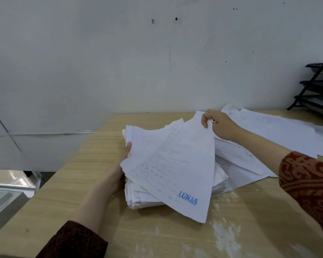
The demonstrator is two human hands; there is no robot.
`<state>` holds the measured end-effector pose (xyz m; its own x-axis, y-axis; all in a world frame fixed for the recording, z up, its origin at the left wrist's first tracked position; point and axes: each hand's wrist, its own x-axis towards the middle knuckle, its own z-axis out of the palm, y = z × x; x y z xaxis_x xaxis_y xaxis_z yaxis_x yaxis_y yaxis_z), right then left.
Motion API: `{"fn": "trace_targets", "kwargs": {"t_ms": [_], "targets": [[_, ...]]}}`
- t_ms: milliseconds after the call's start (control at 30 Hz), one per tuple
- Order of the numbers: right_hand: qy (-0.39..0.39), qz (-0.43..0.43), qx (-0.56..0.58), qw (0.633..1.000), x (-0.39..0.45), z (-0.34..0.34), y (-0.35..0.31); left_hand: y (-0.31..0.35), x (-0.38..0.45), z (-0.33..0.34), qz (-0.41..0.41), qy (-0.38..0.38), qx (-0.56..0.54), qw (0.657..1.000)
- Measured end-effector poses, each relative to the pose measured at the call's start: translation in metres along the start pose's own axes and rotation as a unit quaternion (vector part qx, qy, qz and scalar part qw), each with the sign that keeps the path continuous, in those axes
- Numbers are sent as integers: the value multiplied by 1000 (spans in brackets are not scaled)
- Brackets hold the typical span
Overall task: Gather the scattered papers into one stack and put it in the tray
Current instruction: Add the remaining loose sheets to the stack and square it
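Loose papers point(280, 131) apparently block the tray rack point(317, 86).

2 hands: left hand point(117, 175), right hand point(219, 125). 1 paper stack point(147, 194), loose sheets point(272, 127) uncountable. 1 tray rack point(317, 86), 3 tiers visible. 1 table point(175, 237).

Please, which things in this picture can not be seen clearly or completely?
- Head view: tray rack is cut off by the right edge.
- Left hand: fingers hidden under the paper stack.
- Printed text on the lifted sheet, pinched by the right hand, is too blurred; only "LUNAS" reads.
- Loose papers: partly hidden by the right arm.
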<state>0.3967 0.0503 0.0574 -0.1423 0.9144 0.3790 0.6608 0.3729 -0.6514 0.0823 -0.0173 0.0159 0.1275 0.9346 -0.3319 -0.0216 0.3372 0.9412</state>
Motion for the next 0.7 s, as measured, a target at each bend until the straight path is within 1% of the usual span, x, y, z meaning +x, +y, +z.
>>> {"fn": "trace_targets", "kwargs": {"t_ms": [33,67,100,167,267,367,433,500,567,600,633,667,700], "targets": [[-9,-13,-9,1000,9,2,-5,6,3,1,5,20,15,1000],[-18,-19,-17,999,18,3,-10,8,1,-1,4,-18,9,1000],[-26,-20,-23,999,27,5,-15,8,2,2,-5,-36,9,999],[-29,-13,-2,999,42,12,-25,9,1,3,-18,-42,24,999],[-39,26,110,993,59,29,-29,6,1,-4,-7,-55,56,997],[-71,60,193,977,73,47,-28,9,-1,-5,7,-72,63,995],[-86,87,253,960,81,58,-29,11,0,-5,3,-75,43,996],[-98,126,334,929,88,64,-33,11,3,-4,-4,-81,14,997],[-117,139,396,900,96,69,-33,12,4,-5,-10,-73,-1,997],[-121,142,413,891,98,70,-32,11,5,-5,-11,-65,6,998],[-124,143,414,890,98,73,-32,10,6,-5,-12,-55,18,998],[-125,135,400,898,95,74,-32,8,7,-6,-13,-43,33,998],[-110,118,369,915,91,76,-34,7,9,-7,-12,-34,46,998]]}}
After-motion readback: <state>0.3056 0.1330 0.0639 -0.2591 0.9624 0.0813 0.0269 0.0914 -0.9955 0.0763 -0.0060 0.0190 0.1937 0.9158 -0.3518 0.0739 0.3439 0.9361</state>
